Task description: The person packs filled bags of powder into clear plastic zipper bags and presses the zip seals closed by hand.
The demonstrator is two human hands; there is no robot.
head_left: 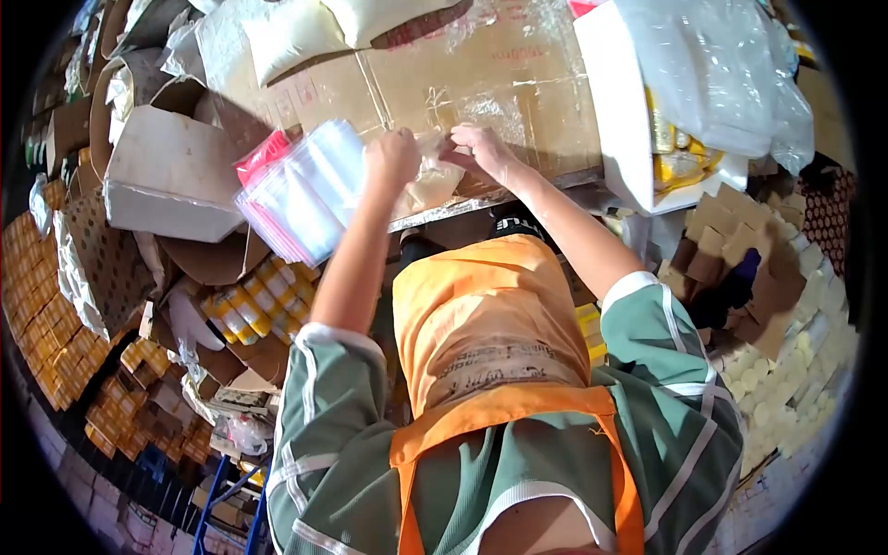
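My left hand (393,159) is closed, its fingers gripping the upper left side of a clear plastic bag (433,182) near the front edge of the cardboard-covered table. On the bag's other side, my right hand (481,153) has bent fingers and thumb pinching near its top edge. The bag looks pale and crumpled; what it contains, if anything, I cannot make out. Just left of my left hand lies a stack of flat clear zip bags (310,190) with pinkish edges, over a red packet (262,157).
Cardboard (472,74) covers the table. Filled white bags (294,39) lie at the back. To the right stands a white foam box (615,111) with yellow packets and plastic sheeting (712,69). A white box (171,171) stands left; yellow packs (264,301) sit below.
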